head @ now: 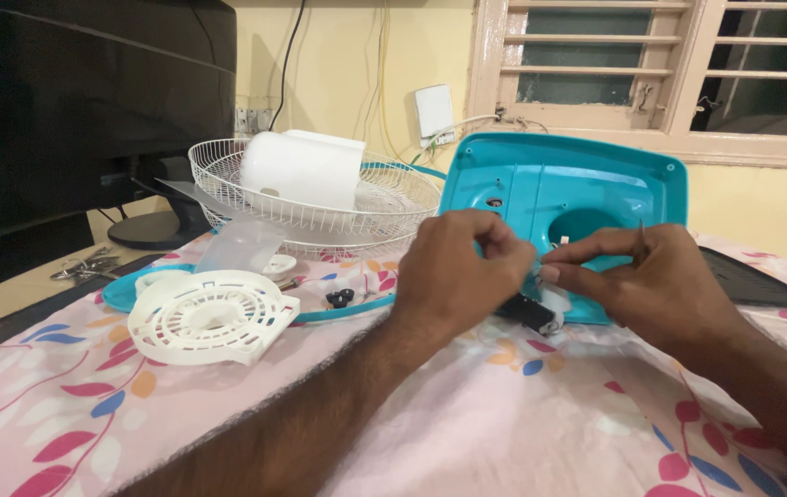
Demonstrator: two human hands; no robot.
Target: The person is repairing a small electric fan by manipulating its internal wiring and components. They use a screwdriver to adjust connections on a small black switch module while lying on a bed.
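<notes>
A black monitor (90,101) is cut off at the left edge. The teal plastic fan base plate (586,184) stands tilted on the floral pink tablecloth (504,414), its lower middle hidden by both hands. The left hand (462,271) and right hand (651,281) pinch together on a small black-and-white part (536,313), mostly covered and hard to make out. The white wire fan guard (320,202) holds a white plastic motor cover (306,170). A white vented round cover (200,317) lies nearby. Cream wall, louvred window behind
</notes>
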